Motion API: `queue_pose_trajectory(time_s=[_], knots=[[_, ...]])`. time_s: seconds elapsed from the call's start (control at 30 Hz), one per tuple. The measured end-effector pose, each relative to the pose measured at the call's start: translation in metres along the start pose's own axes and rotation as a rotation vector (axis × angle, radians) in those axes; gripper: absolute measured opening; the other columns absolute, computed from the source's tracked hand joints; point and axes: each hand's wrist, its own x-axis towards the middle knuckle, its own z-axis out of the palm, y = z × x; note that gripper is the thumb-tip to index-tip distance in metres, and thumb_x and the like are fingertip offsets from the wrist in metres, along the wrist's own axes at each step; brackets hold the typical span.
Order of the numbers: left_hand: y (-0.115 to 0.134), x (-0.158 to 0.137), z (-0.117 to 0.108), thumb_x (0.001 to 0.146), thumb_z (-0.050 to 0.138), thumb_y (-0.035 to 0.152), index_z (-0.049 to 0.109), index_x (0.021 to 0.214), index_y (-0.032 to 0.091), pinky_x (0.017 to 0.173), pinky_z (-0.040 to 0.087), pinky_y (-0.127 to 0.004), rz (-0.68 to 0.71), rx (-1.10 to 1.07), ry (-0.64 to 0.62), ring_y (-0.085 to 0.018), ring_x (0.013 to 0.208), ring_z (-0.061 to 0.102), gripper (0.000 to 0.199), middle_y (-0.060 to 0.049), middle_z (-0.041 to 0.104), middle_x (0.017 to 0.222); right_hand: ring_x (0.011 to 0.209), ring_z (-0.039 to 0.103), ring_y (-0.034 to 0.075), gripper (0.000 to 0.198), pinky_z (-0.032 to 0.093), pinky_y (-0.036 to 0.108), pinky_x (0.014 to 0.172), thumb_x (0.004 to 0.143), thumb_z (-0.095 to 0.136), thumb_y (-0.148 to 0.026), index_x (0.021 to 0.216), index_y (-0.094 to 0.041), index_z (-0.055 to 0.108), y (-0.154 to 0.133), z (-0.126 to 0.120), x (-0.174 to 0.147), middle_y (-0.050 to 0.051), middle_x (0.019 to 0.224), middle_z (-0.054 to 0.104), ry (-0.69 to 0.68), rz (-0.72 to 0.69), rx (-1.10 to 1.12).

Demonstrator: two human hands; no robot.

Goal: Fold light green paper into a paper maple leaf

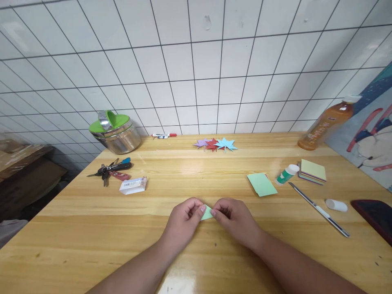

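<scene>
A small folded piece of light green paper is pinched between both hands, just above the wooden table. My left hand grips its left side between thumb and forefinger. At its right corner, the thumb and forefinger of my right hand close on it. Part of the paper is hidden behind the fingers. To the right lies a square of green paper. Beyond it a glue stick rests on its side, with its white cap further right. Paper maple leaves in purple, red and blue lie by the wall.
A utility knife lies at right, near a stack of coloured paper and a dark phone. A tea bottle stands behind. On the left are keys, a small white box, a steel pot and a marker.
</scene>
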Motion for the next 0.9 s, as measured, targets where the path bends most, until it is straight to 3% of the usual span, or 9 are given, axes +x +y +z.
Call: queue_pose_trajectory(time_s=[0.33,0.63,0.9], knots=[[-0.0016,0.0004,-0.0013,0.080,0.050,0.033,0.059,0.067,0.016,0.054,0.034,-0.020,0.029,-0.042,-0.054,-0.012,0.057,0.043,0.023,0.002,0.050,0.058,0.054,0.046,0.009,0.015,0.034,0.019,0.049,0.078,0.052,-0.031,0.072,-0.019,0.059,-0.0041,0.0020,-0.0023,-0.003,0.061,0.056,-0.036,0.005,0.031],[0.0012,-0.0019,0.0028,0.079,0.051,0.034,0.060,0.074,0.017,0.057,0.038,-0.021,0.030,-0.012,-0.054,-0.014,0.062,0.050,0.020,-0.001,0.058,0.066,0.053,0.045,0.009,0.015,0.034,0.019,0.048,0.076,0.052,-0.027,0.065,-0.018,0.054,-0.0008,0.0084,-0.0017,-0.003,0.058,0.053,0.016,0.046,0.037],[-0.0057,-0.0012,0.0025,0.076,0.054,0.027,0.058,0.066,0.016,0.053,0.035,-0.020,0.033,-0.039,-0.045,-0.011,0.055,0.044,0.015,0.002,0.051,0.057,0.051,0.043,0.008,0.012,0.031,0.018,0.047,0.075,0.053,-0.026,0.066,-0.019,0.057,-0.0001,0.0074,-0.0035,-0.004,0.057,0.053,-0.058,0.020,-0.014]])
